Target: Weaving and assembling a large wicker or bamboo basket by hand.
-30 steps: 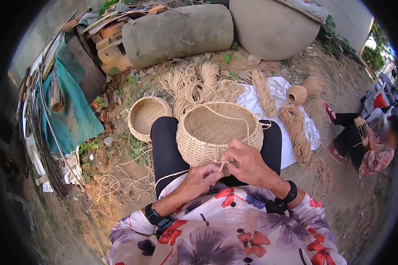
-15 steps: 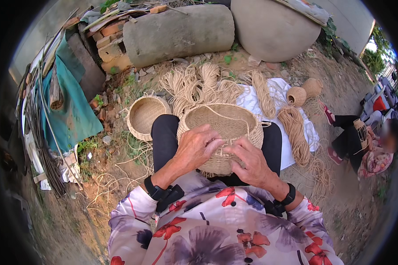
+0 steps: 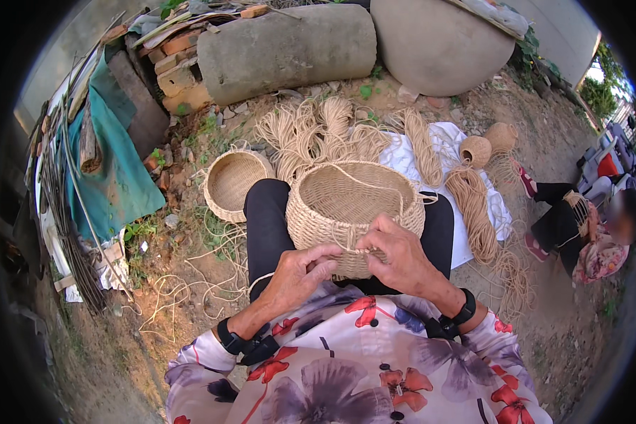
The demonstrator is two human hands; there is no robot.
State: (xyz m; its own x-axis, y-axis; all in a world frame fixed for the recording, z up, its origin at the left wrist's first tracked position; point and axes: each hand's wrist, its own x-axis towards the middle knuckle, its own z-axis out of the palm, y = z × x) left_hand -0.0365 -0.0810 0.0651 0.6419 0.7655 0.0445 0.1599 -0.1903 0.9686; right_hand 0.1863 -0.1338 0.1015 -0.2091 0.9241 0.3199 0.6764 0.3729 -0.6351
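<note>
- Resting on the lap in the head view, the large woven basket (image 3: 350, 205) is met at its near side by both hands.
- A thin cord (image 3: 351, 250) is pinched by the right hand (image 3: 403, 258); the left hand (image 3: 297, 275) is narrowed beside it, its grip unclear.
- The wall appears fully woven; a loose strand (image 3: 372, 184) is seemingly left unworked.
- No label or writing can be read.

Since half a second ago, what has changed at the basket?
The left hand has come down from the near rim of the large basket, toward the body; its exact grip is unclear. The right hand stays at the basket's near side. The small basket and rope coils remain in place.
</note>
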